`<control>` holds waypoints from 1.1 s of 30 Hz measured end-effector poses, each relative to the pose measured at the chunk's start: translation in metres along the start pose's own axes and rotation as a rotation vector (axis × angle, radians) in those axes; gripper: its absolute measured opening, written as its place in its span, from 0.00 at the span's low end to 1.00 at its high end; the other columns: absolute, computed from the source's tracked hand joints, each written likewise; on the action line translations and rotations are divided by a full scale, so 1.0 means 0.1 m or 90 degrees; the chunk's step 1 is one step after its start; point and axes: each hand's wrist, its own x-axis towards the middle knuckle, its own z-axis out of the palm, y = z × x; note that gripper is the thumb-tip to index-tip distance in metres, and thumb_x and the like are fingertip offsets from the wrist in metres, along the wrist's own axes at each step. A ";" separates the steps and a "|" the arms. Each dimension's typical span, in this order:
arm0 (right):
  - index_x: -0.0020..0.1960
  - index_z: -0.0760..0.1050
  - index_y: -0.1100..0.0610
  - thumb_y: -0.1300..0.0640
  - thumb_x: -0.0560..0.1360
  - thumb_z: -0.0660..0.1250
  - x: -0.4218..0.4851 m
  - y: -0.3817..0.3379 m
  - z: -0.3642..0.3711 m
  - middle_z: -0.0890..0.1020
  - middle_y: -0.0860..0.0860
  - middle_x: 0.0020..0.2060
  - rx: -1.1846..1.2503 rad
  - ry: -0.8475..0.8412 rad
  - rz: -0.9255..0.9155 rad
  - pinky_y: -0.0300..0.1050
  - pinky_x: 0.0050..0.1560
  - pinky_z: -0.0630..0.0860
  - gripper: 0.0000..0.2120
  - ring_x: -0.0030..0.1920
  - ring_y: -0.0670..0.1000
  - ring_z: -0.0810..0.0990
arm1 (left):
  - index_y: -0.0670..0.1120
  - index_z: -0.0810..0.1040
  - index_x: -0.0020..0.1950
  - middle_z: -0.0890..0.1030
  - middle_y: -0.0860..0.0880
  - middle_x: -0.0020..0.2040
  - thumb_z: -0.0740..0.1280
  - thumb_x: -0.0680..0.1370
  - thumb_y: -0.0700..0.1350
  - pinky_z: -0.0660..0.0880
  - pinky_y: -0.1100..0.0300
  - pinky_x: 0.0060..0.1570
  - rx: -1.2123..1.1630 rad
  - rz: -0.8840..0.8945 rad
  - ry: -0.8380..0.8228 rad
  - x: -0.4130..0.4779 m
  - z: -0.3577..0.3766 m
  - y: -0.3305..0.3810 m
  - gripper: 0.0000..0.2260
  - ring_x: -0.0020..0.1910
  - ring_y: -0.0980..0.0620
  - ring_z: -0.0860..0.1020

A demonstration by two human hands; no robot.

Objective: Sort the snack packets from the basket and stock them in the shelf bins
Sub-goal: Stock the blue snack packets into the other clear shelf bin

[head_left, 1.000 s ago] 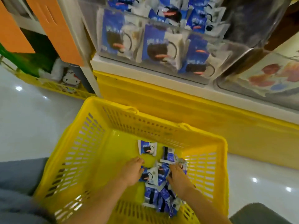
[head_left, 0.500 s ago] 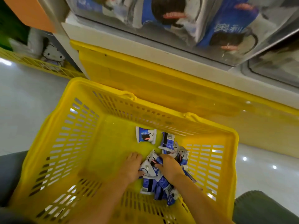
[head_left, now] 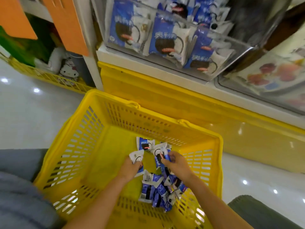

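Observation:
A yellow plastic basket point(head_left: 79, 146) stands on the floor below me with several blue-and-white snack packets point(head_left: 158, 190) piled at its bottom right. One packet point(head_left: 145, 144) lies apart near the far wall. My left hand point(head_left: 132, 167) grips a packet point(head_left: 136, 156) lifted off the pile. My right hand point(head_left: 176, 164) holds another packet or two point(head_left: 160, 156) by the upper end. Above, a clear shelf bin point(head_left: 165, 38) holds several packets of the same kind.
A second clear bin point(head_left: 272, 75) with fruit-coloured packets sits at the right. The yellow shelf base point(head_left: 181, 100) runs behind the basket. A low yellow rack with a plush toy point(head_left: 67, 71) stands at the left. Orange panels point(head_left: 69, 22) hang above it. White tiled floor surrounds the basket.
Both hands rose from pressing into the pile and now each holds a packet lifted above the basket floor. My view has tilted up toward the shelf bin.

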 end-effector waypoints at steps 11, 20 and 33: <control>0.52 0.70 0.61 0.61 0.73 0.70 -0.72 -0.55 -0.23 0.77 0.49 0.38 0.342 0.044 -0.055 0.37 0.39 0.77 0.12 0.37 0.46 0.78 | 0.48 0.72 0.56 0.82 0.47 0.41 0.58 0.80 0.50 0.74 0.61 0.22 -0.385 0.008 -0.123 -0.65 -0.03 0.73 0.09 0.31 0.52 0.82; 0.58 0.71 0.51 0.51 0.70 0.73 -1.26 -0.74 -0.37 0.81 0.49 0.54 0.266 -0.003 -0.161 0.40 0.48 0.79 0.20 0.52 0.47 0.81 | 0.49 0.71 0.61 0.79 0.50 0.55 0.70 0.74 0.44 0.76 0.68 0.35 -0.270 0.316 -0.094 -1.26 -0.41 1.07 0.18 0.46 0.61 0.80; 0.50 0.77 0.46 0.53 0.72 0.71 -1.79 -1.56 -0.95 0.83 0.44 0.45 -0.065 0.033 -0.393 0.34 0.41 0.76 0.08 0.40 0.43 0.80 | 0.61 0.68 0.54 0.78 0.62 0.50 0.73 0.71 0.46 0.76 0.70 0.44 0.009 0.565 -0.137 -1.84 -1.32 2.08 0.19 0.48 0.67 0.77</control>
